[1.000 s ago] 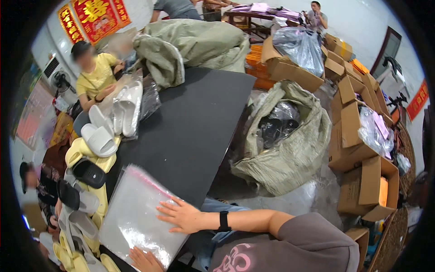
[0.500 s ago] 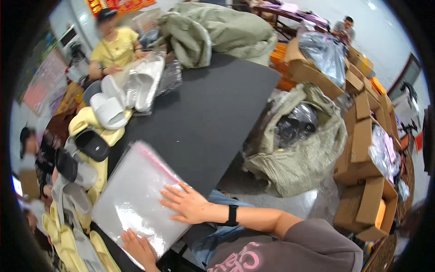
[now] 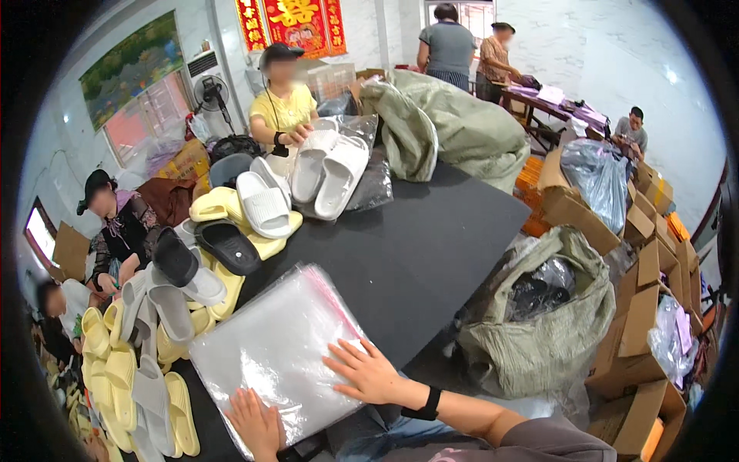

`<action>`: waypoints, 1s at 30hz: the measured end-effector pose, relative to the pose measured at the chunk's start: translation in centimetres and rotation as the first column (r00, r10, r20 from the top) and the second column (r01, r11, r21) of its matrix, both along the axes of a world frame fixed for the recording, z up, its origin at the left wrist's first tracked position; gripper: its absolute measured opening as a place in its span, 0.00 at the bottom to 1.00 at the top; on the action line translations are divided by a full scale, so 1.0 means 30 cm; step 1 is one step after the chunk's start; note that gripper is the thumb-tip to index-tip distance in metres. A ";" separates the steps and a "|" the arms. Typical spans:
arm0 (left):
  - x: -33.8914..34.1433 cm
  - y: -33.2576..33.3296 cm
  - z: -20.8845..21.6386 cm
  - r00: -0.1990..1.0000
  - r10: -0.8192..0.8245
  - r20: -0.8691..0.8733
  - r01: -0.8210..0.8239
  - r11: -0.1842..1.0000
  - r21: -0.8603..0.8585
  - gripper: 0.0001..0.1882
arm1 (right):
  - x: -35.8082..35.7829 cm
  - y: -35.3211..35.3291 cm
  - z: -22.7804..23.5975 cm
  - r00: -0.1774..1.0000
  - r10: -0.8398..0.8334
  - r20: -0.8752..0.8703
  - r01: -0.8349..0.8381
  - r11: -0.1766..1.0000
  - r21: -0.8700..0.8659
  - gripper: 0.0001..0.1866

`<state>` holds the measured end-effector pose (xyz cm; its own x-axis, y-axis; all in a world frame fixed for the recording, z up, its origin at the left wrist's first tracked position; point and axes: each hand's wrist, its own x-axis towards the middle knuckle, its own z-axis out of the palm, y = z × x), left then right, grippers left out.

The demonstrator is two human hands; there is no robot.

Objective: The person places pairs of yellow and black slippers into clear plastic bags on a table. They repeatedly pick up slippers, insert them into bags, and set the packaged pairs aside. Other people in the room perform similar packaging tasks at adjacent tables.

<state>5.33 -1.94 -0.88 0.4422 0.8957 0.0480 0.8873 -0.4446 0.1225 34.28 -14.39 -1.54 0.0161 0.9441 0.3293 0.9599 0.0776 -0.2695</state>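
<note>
A stack of clear plastic bags (image 3: 281,346) lies on the near end of the black table (image 3: 419,246). My right hand (image 3: 369,373) rests flat on the stack's right edge, fingers spread, a black band on the wrist. My left hand (image 3: 255,422) lies flat on the stack's near corner. Neither hand grips anything. Just left of the stack is a pile of foam slippers (image 3: 165,308) in yellow, grey, black and white.
A person in a yellow shirt (image 3: 283,108) handles white slippers (image 3: 327,169) at the table's far end. A seated person (image 3: 119,231) is at the left. A large green sack (image 3: 454,131) lies at the far end, an open woven sack (image 3: 539,323) on the floor to the right, cardboard boxes (image 3: 647,308) beyond it.
The view has tilted up and shifted, showing more of the room. Both hands stay flat on the bag stack; the right hand has slid slightly toward its right edge.
</note>
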 end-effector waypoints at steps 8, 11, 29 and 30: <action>-0.018 0.001 -0.006 0.998 -0.052 0.020 0.050 0.996 0.079 0.37 | -0.005 0.001 0.015 1.000 0.001 0.019 -0.001 1.000 -0.021 0.32; -0.020 -0.006 -0.010 0.994 -0.106 0.033 0.098 0.977 0.190 0.36 | -0.005 0.000 0.015 1.000 -0.006 0.019 0.007 0.999 -0.045 0.32; -0.015 0.000 0.003 0.999 -0.032 0.036 0.033 0.999 -0.005 0.37 | -0.002 0.003 0.023 1.000 -0.003 0.023 0.004 1.000 -0.030 0.33; -0.014 0.005 -0.001 0.999 -0.036 0.034 0.036 0.999 0.006 0.38 | -0.002 0.004 0.023 1.000 -0.006 0.024 0.006 1.000 -0.029 0.34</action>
